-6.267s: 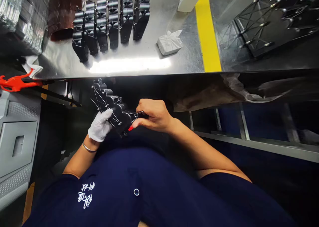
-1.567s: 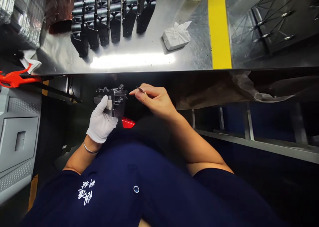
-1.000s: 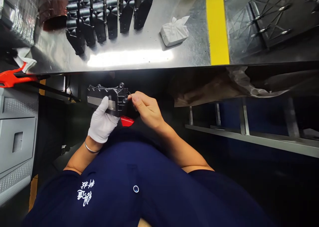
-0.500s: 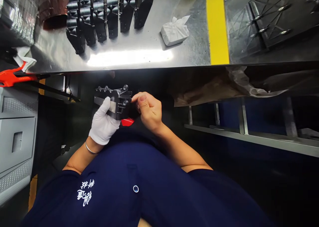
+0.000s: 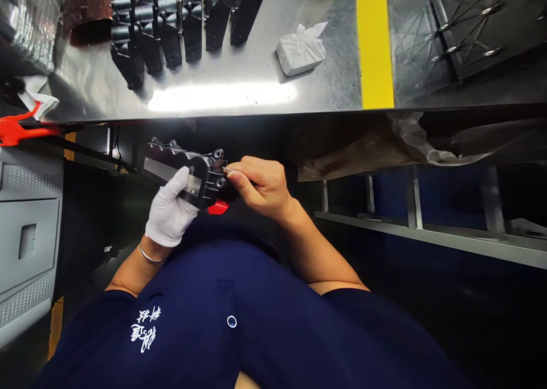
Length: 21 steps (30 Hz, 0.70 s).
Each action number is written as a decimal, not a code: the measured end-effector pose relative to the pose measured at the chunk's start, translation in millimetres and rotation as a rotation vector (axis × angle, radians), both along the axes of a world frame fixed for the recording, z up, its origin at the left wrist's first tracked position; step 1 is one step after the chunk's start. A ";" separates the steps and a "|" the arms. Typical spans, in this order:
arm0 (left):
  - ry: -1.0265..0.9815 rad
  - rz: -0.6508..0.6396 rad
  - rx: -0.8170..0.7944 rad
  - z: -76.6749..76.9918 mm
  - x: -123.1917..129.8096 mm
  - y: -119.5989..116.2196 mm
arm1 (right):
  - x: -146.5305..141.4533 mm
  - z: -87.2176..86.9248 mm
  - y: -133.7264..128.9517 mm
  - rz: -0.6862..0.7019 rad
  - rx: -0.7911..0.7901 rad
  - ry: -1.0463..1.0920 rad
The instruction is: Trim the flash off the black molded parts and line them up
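My left hand, in a white glove, grips a black ribbed housing below the table's front edge. A flat silver plate runs along the housing's side, partly under my thumb. My bare right hand is at the housing's right end, thumb and forefinger pinched together on a thin pale sliver that reaches to the housing. What this sliver is I cannot make out. A red piece shows just under the housing's right end, mostly hidden.
Several black housings stand in rows on the metal table. Right of them lies a white wrapped bundle, near a yellow stripe. A red-handled tool juts from the left edge. A grey cabinet stands at left.
The housing has turned so more of its silver plate shows, and my left hand has shifted slightly left. My right hand has rolled over, and a thin sliver now shows at its fingertips.
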State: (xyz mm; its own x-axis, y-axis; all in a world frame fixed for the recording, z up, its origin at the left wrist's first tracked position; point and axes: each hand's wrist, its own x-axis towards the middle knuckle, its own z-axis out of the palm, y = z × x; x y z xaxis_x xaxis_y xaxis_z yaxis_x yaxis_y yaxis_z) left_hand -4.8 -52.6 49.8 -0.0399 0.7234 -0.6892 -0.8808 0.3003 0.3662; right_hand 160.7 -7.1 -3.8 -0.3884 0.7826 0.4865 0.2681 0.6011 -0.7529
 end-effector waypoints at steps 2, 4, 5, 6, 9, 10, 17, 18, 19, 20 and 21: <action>-0.028 -0.007 -0.007 0.7 0.9 0.1 | 2.7 0.7 2.5 0.013 -0.020 -0.026; -0.036 -0.003 -0.008 0.8 1.9 0.2 | 4.4 1.0 4.1 0.022 -0.010 -0.032; -0.033 0.003 -0.007 0.7 2.3 0.1 | 4.8 1.0 4.5 0.027 0.007 -0.029; -0.026 0.009 -0.007 0.3 2.7 0.0 | 5.1 0.9 4.6 0.032 0.025 -0.025; 0.003 0.012 -0.015 -0.9 3.1 -0.9 | 5.2 -0.1 3.9 0.033 0.051 -0.025; 0.010 0.008 -0.018 -1.3 3.0 -1.2 | 5.1 -0.6 3.4 0.030 0.045 -0.027; 0.012 -0.007 -0.018 -0.9 2.5 -1.2 | 4.0 0.4 1.6 0.009 0.032 -0.005; 0.013 -0.006 -0.012 -0.6 2.7 -1.0 | 4.2 1.3 2.0 0.015 0.037 -0.002; 0.018 -0.008 -0.008 -0.5 2.9 -1.0 | 4.5 2.1 2.5 0.023 0.038 -0.001; 0.029 -0.011 -0.006 -0.6 3.1 -1.1 | 4.9 2.6 3.1 0.032 0.032 -0.002; 0.043 -0.015 -0.006 -0.8 3.3 -1.4 | 5.4 2.8 3.7 0.040 0.021 -0.006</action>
State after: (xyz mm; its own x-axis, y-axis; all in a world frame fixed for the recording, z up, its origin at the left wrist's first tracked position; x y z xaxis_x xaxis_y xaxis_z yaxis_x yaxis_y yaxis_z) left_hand -1.5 -54.0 49.0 -0.0588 0.7201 -0.6914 -0.8598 0.3154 0.4017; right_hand 166.1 -3.4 -1.0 -0.4222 0.7560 0.5002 0.2481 0.6271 -0.7384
